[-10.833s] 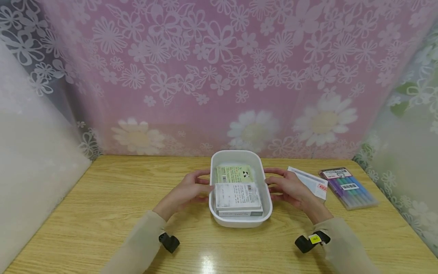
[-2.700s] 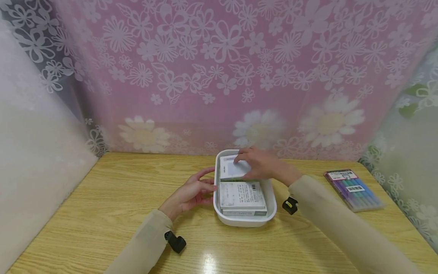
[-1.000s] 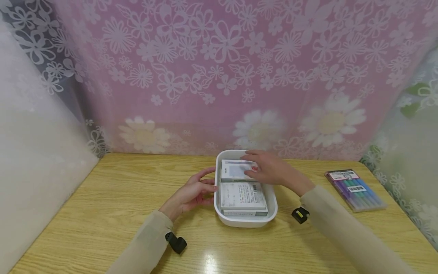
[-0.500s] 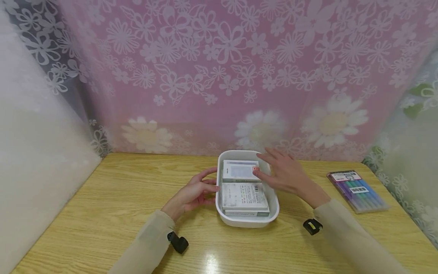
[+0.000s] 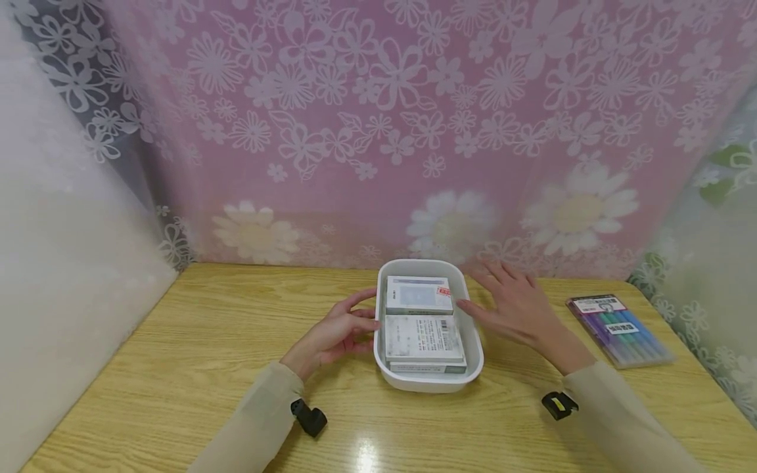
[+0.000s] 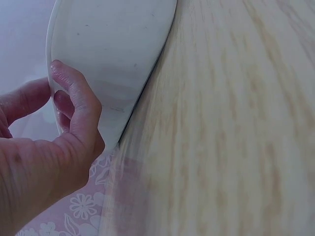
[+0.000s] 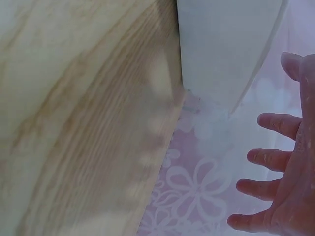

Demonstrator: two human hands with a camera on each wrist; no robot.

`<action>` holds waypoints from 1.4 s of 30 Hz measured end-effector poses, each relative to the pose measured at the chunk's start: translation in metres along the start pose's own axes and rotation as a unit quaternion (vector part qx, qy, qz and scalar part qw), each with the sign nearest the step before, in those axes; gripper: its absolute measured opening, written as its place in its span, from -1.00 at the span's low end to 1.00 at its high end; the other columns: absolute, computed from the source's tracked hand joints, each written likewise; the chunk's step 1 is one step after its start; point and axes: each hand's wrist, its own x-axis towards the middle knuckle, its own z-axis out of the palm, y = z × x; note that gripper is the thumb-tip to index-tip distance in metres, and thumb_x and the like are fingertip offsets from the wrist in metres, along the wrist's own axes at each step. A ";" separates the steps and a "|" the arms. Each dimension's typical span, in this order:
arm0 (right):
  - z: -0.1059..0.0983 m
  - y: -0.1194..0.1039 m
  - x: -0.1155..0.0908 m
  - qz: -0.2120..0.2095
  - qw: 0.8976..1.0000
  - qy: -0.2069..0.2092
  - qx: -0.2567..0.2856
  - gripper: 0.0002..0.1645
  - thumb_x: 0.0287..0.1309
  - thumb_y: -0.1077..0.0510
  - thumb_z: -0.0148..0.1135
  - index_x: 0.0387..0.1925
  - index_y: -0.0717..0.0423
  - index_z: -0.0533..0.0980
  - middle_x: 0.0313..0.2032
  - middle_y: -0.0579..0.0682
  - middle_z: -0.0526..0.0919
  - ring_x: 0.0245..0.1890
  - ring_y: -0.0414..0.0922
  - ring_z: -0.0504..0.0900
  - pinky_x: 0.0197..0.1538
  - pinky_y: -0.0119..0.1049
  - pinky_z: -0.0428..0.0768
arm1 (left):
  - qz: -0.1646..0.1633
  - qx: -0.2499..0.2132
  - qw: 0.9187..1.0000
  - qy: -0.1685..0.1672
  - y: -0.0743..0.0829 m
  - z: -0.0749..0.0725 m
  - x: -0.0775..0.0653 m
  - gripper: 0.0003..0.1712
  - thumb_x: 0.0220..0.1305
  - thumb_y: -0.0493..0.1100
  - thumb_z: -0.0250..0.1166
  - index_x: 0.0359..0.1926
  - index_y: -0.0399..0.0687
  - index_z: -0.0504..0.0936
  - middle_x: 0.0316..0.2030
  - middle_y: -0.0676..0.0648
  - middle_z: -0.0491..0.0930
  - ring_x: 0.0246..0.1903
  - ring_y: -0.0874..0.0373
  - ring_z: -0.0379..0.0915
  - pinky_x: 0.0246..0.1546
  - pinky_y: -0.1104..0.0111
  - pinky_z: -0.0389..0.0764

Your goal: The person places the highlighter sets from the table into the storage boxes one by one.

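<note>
A white plastic bin (image 5: 428,386) stands on the table in the head view. In its front half lies a stack of white boxes, the top one a white box with printed text (image 5: 422,338). Behind that stack lies a white box with a red stamp (image 5: 416,293). My left hand (image 5: 340,332) touches the bin's left side; in the left wrist view its bent fingers (image 6: 81,98) rest on the outer wall, thumb at the rim. Spread and holding nothing, my right hand (image 5: 514,309) hovers beside the right rim. The right wrist view shows its fingers (image 7: 270,160) apart from the bin.
A clear pack of coloured pens (image 5: 621,332) lies at the right of the wooden table (image 5: 236,341). A pink flowered curtain (image 5: 331,131) hangs close behind the table's back edge. Pale sheets hang at both sides.
The stamped white box, earlier on the table at right, now lies in the bin's back half over the green pack. My right hand has let go and drawn right; my left hand stays.
</note>
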 end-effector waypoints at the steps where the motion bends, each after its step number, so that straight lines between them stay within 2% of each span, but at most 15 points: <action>1: 0.000 0.001 -0.002 0.003 1.000 -0.001 -0.001 -0.08 0.32 -0.50 0.03 0.51 -0.09 0.32 0.55 0.18 0.23 0.49 0.37 0.22 0.32 0.55 0.21 | 0.000 -0.001 1.000 0.000 0.000 0.000 0.000 -0.13 0.35 -0.40 0.21 0.59 0.07 0.13 0.10 -0.12 0.55 -0.14 0.16 0.63 -0.23 0.27 0.71; 13: 0.000 0.022 -0.021 0.023 1.000 0.003 -0.014 -0.06 0.31 -0.51 0.03 0.51 -0.08 0.31 0.50 0.25 0.28 0.42 0.41 0.28 0.22 0.58 0.26 | 0.002 0.001 1.000 0.000 0.001 0.001 -0.001 -0.15 0.37 -0.40 0.20 0.59 0.06 0.13 0.08 -0.12 0.55 -0.14 0.16 0.64 -0.25 0.29 0.71; 19: 0.001 0.032 -0.030 0.041 0.999 0.000 -0.014 -0.02 0.29 -0.53 0.04 0.50 -0.03 0.33 0.48 0.29 0.28 0.42 0.44 0.26 0.22 0.60 0.22 | 0.003 0.002 1.000 -0.002 0.000 0.000 -0.001 -0.13 0.36 -0.40 0.21 0.59 0.06 0.12 0.09 -0.12 0.55 -0.15 0.16 0.64 -0.26 0.29 0.71; 28: 0.002 0.047 -0.039 0.072 0.997 -0.024 -0.014 0.04 0.27 -0.58 0.00 0.52 -0.01 0.29 0.51 0.34 0.20 0.43 0.49 0.19 0.20 0.63 0.19 | 0.003 0.002 1.000 0.001 0.000 0.000 -0.001 -0.14 0.37 -0.41 0.19 0.60 0.06 0.12 0.05 -0.09 0.55 -0.15 0.17 0.64 -0.25 0.27 0.71; 42: 0.004 0.073 -0.052 0.094 0.994 -0.048 -0.017 0.08 0.26 -0.58 0.01 0.52 0.05 0.25 0.49 0.43 0.19 0.36 0.58 0.20 0.12 0.72 0.17 | 0.002 0.001 1.000 -0.002 0.001 0.001 -0.001 -0.14 0.37 -0.41 0.19 0.60 0.05 0.11 0.10 -0.13 0.53 -0.13 0.15 0.64 -0.22 0.24 0.72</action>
